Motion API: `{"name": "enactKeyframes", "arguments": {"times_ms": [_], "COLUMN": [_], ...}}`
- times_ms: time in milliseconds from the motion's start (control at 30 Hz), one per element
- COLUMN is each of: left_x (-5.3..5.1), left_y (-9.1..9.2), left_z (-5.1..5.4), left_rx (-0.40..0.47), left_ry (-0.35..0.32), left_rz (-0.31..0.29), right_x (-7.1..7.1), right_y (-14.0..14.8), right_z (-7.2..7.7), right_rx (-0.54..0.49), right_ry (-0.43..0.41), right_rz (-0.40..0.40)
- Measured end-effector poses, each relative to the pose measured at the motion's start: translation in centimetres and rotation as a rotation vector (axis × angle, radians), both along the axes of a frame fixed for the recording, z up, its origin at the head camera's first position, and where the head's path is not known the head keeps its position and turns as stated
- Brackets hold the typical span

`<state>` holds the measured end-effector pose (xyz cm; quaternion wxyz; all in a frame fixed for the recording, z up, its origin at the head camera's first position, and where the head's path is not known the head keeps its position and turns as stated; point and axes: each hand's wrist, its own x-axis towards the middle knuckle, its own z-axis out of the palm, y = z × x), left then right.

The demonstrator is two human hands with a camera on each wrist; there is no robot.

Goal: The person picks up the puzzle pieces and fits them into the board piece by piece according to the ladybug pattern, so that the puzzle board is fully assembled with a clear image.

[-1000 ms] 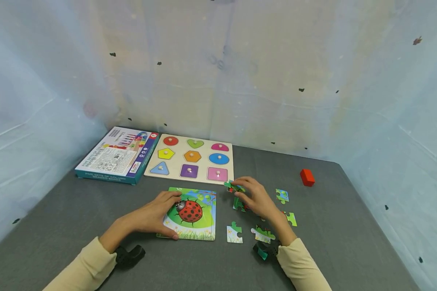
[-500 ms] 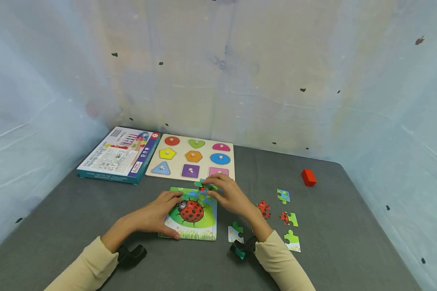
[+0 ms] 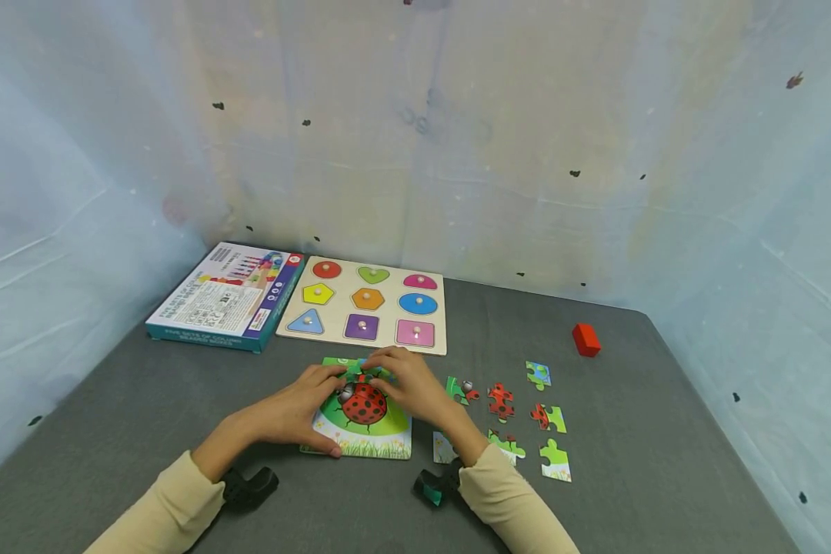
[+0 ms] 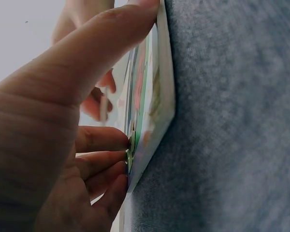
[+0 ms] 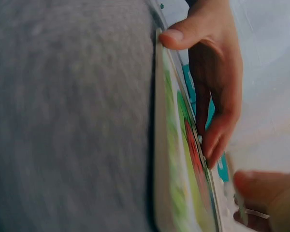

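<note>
With the left hand (image 3: 298,404) we're gripping the ladybug puzzle board (image 3: 370,445), nine o'clock of loose jigsaw pieces (image 3: 500,402); right hand (image 3: 408,385) pinching one piece (image 4: 104,108) above its twelve o'clock side. Lowering level should help.

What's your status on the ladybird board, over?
Left hand gripping ladybird board. Right hand pinching puzzle piece over it. Loose pieces to the right, no obstruction seen.

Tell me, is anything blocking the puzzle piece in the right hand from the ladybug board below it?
Nothing visible stands between the puzzle piece in the right hand and the ladybug board beneath. The left hand holds the board's left side, close to the piece, so it might crowd that part a little.
</note>
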<state>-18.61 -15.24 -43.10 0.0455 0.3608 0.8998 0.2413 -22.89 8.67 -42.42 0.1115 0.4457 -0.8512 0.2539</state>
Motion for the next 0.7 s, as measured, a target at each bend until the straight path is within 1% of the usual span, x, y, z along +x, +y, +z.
{"name": "enactKeyframes", "arguments": {"times_ms": [100, 233, 567, 700], "left_x": [0.0, 0.0, -0.1, 0.0], "left_y": [0.0, 0.1, 0.1, 0.1], "left_z": [0.0, -0.1, 0.0, 0.0], "left_rx": [-0.001, -0.005, 0.007, 0.014], "left_ry": [-0.002, -0.007, -0.015, -0.018], "left_rz": [0.002, 0.007, 0.001, 0.001], "right_x": [0.1, 0.0, 0.1, 0.3], "right_y": [-0.2, -0.2, -0.2, -0.4], "right_z": [-0.4, -0.9, -1.3, -1.4], "right_rx": [0.030, 0.048, 0.035, 0.061], "right_ry": [-0.012, -0.020, 0.012, 0.024], "right_rz": [-0.025, -0.032, -0.038, -0.058]}}
